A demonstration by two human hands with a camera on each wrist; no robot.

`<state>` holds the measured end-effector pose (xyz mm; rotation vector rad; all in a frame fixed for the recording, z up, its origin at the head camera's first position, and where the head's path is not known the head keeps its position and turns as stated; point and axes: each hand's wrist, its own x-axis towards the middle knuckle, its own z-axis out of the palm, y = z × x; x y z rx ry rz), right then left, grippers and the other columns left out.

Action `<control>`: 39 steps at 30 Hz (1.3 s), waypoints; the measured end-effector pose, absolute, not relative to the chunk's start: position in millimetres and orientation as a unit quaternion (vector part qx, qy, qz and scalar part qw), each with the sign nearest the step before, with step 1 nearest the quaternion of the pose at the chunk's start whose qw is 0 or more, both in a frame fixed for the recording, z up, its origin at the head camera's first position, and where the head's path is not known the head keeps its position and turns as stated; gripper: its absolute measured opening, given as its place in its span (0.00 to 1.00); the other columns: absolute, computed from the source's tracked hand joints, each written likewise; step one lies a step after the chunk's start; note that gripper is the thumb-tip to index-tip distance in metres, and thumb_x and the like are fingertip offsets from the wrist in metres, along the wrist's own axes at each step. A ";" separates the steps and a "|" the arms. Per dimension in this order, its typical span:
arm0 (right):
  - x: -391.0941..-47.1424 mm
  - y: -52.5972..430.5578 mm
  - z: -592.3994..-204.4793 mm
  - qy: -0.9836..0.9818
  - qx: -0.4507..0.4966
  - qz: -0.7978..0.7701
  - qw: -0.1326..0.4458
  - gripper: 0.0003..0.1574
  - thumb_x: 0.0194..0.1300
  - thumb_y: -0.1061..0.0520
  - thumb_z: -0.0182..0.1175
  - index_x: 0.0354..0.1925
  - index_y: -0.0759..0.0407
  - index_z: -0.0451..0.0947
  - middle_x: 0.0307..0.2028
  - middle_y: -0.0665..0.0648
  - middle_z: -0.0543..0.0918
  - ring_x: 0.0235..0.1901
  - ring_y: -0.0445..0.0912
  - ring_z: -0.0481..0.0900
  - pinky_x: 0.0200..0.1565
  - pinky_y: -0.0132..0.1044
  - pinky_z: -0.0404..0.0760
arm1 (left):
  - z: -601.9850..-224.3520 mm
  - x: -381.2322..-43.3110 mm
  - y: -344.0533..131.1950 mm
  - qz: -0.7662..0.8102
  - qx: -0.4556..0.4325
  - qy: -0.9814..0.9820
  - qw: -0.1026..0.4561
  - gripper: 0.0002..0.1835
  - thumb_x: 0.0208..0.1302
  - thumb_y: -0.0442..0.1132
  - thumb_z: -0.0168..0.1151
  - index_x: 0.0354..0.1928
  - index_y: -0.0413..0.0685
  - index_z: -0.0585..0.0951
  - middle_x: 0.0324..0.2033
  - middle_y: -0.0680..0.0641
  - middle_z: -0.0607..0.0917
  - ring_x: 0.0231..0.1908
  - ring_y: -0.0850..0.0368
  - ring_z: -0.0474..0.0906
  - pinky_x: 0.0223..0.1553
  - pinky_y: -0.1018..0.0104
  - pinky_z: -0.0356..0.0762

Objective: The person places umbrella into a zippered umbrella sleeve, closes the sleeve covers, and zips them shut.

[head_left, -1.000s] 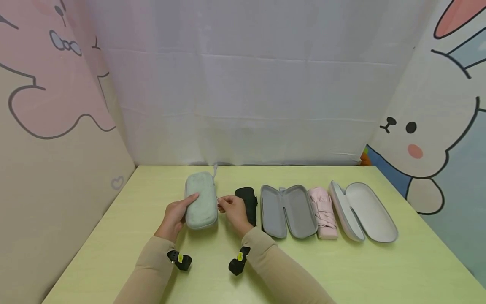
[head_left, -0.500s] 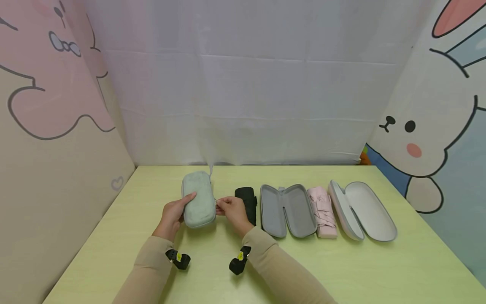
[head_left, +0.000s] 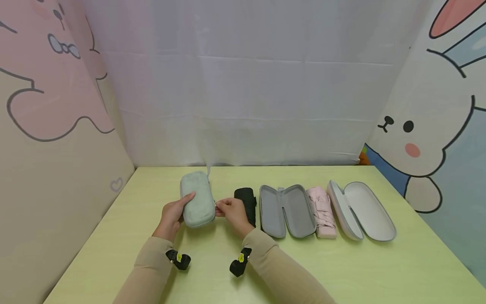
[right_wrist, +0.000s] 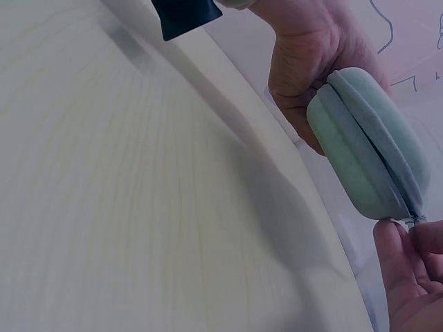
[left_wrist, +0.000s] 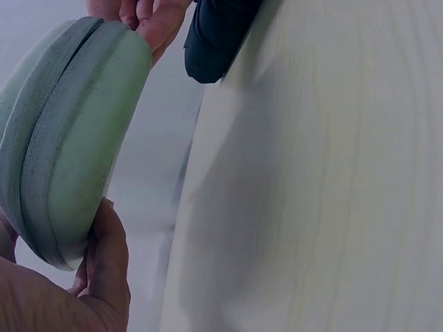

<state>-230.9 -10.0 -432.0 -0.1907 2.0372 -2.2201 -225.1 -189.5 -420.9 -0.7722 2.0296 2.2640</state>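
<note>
"Left hand is gripping the pale green case in the head view, holding it above the table."

"And the right hand?"

"Its fingertips are pinching at the case's edge. A black bundle is lying just beside that hand; farther to its right, an open grey case, a pink bundle and an open white-lined case are resting."

"What is the left wrist view showing?"

"Left fingers are curling round the case's near end, its seam facing the camera."

"Right wrist?"

"Right thumb and finger are pinching the zip pull."
</note>
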 end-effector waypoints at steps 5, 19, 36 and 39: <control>-219.8 -8.1 -415.5 0.675 -0.063 -0.732 0.068 0.10 0.65 0.70 0.53 0.39 0.80 0.76 0.30 0.67 0.82 0.29 0.49 0.83 0.38 0.41 0.80 | -419.8 -224.0 -189.9 0.726 -0.250 0.641 -0.002 0.43 0.48 0.54 0.72 0.57 0.29 0.68 0.38 0.46 0.79 0.30 0.64 0.76 0.32 0.71 0.74; -207.6 -7.7 -402.9 0.679 -0.070 -0.727 0.073 0.10 0.65 0.71 0.52 0.38 0.82 0.75 0.32 0.74 0.81 0.35 0.59 0.82 0.38 0.41 0.80 | -419.4 -223.1 -194.3 0.737 -0.252 0.626 -0.014 0.44 0.50 0.54 0.71 0.59 0.29 0.66 0.41 0.45 0.78 0.30 0.65 0.76 0.32 0.72 0.74; -224.2 -10.9 -430.6 0.663 -0.067 -0.741 0.085 0.09 0.63 0.69 0.56 0.37 0.78 0.76 0.31 0.72 0.82 0.32 0.56 0.83 0.36 0.40 0.81 | -420.9 -225.5 -195.9 0.741 -0.275 0.612 -0.032 0.44 0.52 0.55 0.69 0.60 0.30 0.65 0.54 0.40 0.72 0.35 0.64 0.75 0.36 0.73 0.73; -223.1 -10.7 -427.6 0.669 -0.071 -0.735 0.087 0.09 0.63 0.70 0.55 0.37 0.80 0.76 0.32 0.73 0.81 0.32 0.58 0.83 0.36 0.42 0.81 | -420.8 -225.4 -196.2 0.745 -0.280 0.604 -0.040 0.45 0.51 0.55 0.69 0.61 0.30 0.64 0.54 0.40 0.71 0.37 0.63 0.74 0.37 0.73 0.73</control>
